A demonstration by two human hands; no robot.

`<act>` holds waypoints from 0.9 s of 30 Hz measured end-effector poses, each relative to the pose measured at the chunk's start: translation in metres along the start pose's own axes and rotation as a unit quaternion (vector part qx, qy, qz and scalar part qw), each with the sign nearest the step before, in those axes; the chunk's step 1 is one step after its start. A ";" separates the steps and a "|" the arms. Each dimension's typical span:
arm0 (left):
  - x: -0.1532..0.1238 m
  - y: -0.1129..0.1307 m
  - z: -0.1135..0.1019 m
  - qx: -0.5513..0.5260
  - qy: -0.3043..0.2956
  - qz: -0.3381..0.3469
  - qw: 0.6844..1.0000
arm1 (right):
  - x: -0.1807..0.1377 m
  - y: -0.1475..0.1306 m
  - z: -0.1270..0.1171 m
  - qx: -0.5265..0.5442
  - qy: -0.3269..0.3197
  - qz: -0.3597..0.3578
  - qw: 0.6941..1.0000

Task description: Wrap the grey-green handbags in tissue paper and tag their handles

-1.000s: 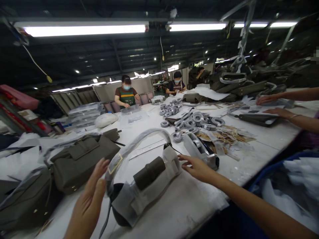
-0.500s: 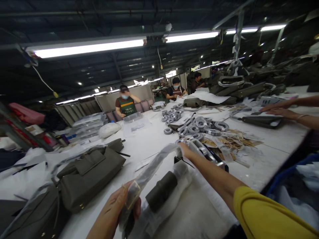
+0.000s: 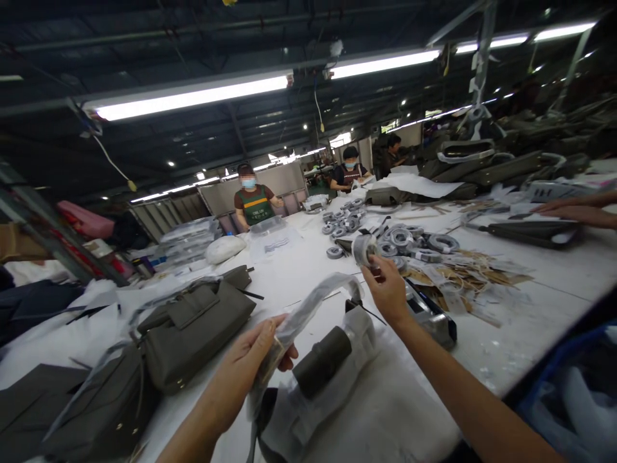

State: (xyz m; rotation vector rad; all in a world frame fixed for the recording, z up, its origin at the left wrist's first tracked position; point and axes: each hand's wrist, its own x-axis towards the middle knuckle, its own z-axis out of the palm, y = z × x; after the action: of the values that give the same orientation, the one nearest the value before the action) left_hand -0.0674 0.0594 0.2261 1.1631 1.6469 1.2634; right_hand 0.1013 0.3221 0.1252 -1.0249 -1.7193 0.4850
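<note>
My left hand [image 3: 263,347] is closed around one side of a bag's arched handle [image 3: 313,302], which is wrapped in clear plastic. The dark olive bag [image 3: 322,360] under it is partly covered in white wrapping and lies in front of me. Out over the table, my right hand [image 3: 388,286] grips a grey-white coil [image 3: 365,249] between thumb and fingers. It resembles the coils [image 3: 400,238] heaped just behind it, probably rolled straps in plastic. A tape dispenser [image 3: 429,315] stands right of my right wrist.
Finished-looking olive bags [image 3: 197,328] lie at the left. Brown paper tags [image 3: 482,276] are spread to the right of the coils. A co-worker's hands [image 3: 573,209] rest by another bag at far right. Across the white table [image 3: 284,276] stands a person in an apron [image 3: 258,202].
My right hand has risen from beside the far end of the handle and now shows a coil in its fingers. My left hand keeps its hold on the handle. The whole view has shifted slightly.
</note>
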 end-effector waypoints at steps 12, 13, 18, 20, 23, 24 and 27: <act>0.015 0.027 0.016 0.095 -0.055 0.011 0.994 | -0.128 -0.014 -0.037 0.031 -0.042 -0.345 0.937; 0.015 0.027 0.016 0.099 -0.055 0.006 0.994 | -0.126 -0.015 -0.032 0.030 -0.055 -0.352 0.934; 0.013 0.029 0.012 0.147 -0.046 0.006 0.988 | -0.112 -0.030 -0.014 0.063 -0.054 -0.381 0.921; 0.012 0.033 0.011 0.170 -0.055 0.002 0.984 | -0.108 -0.035 -0.009 0.096 -0.031 -0.401 0.910; 0.011 0.037 0.011 0.182 -0.068 -0.007 0.981 | -0.107 -0.044 -0.006 0.130 0.001 -0.411 0.902; 0.011 0.036 0.012 0.187 -0.063 -0.003 0.980 | -0.108 -0.047 -0.006 0.133 0.001 -0.409 0.903; 0.013 0.029 0.013 0.195 -0.039 0.019 0.980 | -0.110 -0.054 -0.008 0.144 -0.026 -0.408 0.901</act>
State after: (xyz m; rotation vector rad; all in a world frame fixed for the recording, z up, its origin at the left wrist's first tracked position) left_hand -0.0527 0.0784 0.2511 1.4620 1.8725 0.9263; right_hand 0.0988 0.2008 0.1058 -0.0311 -1.8693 0.2006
